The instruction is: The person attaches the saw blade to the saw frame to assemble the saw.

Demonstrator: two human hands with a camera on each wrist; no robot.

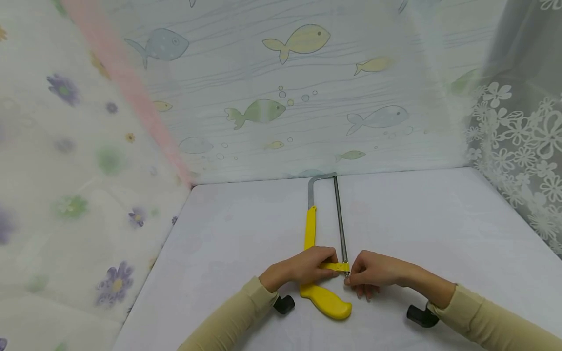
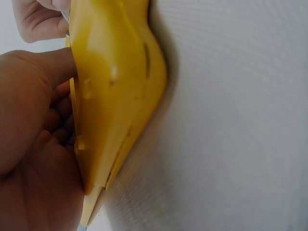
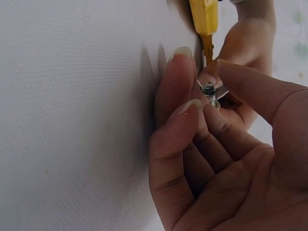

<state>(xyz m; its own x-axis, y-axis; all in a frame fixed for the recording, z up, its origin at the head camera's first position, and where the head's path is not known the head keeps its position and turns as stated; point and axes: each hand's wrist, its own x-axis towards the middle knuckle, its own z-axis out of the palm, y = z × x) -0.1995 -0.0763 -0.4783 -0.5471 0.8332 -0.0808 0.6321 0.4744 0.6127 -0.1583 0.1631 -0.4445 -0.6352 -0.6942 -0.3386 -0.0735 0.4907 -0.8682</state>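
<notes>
A hacksaw lies flat on the white table (image 1: pixel 439 234), its yellow frame arm (image 1: pixel 311 229) and thin blade (image 1: pixel 339 219) pointing away from me. The yellow pistol handle (image 1: pixel 327 302) is nearest me and fills the left wrist view (image 2: pixel 115 86). My left hand (image 1: pixel 325 261) grips the yellow crosspiece just above the handle, fingers curled round it (image 2: pixel 29 134). My right hand (image 1: pixel 351 278) pinches the small metal tension screw (image 3: pixel 209 89) at the blade's near end between thumb and fingertips (image 3: pixel 185 62). The two hands almost touch.
A fish-patterned sheet (image 1: pixel 285 97) walls the table's far edge. A flowered sheet (image 1: pixel 79 195) closes the left side and a lace curtain (image 1: pixel 522 146) the right. Black wrist camera mounts (image 1: pixel 284 304) (image 1: pixel 421 316) sit under both sleeves.
</notes>
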